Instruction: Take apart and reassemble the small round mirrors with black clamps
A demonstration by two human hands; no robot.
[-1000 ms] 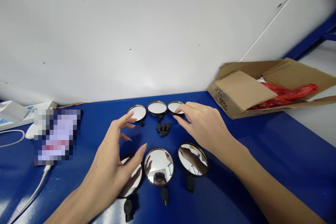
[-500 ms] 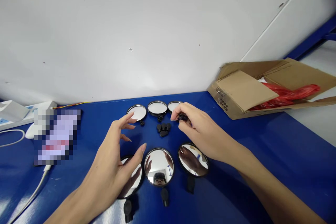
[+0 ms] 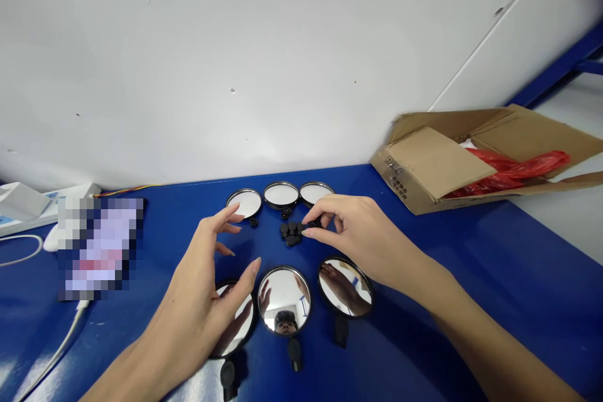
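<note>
Blue bench (image 3: 471, 276), back edge against a white wall (image 3: 292, 63).

Right hand (image 3: 365, 232): grip narrow, thumb and fingers closed on a small black piece (image 3: 315, 223), mostly hidden by the fingers. Position: right end of a tight cluster of black pieces (image 3: 292, 233), between 2 rows of round mirrors. Exact count in cluster: cannot tell.

Left hand (image 3: 200, 298): empty, thumb and fingers spread wide, over part of the near left mirror (image 3: 238, 326).

Far row, near the bench's back edge: left mirror (image 3: 247, 203), middle mirror (image 3: 281, 195), right mirror (image 3: 315, 191), the last partly behind the right hand. Small black joints show on the near side of 2 of them.

Near row: the near left mirror, near middle mirror (image 3: 284, 301) and near right mirror (image 3: 346, 286). 3 black stems (image 3: 294, 353) point away from the back edge, 1 per mirror.

Right part of back edge: open cardboard box (image 3: 436, 157), red plastic (image 3: 522, 166) inside. Left side: power strip (image 3: 75, 195) by the back edge; phone (image 3: 101, 242), screen pixelated, white cable (image 3: 61, 342) attached.
</note>
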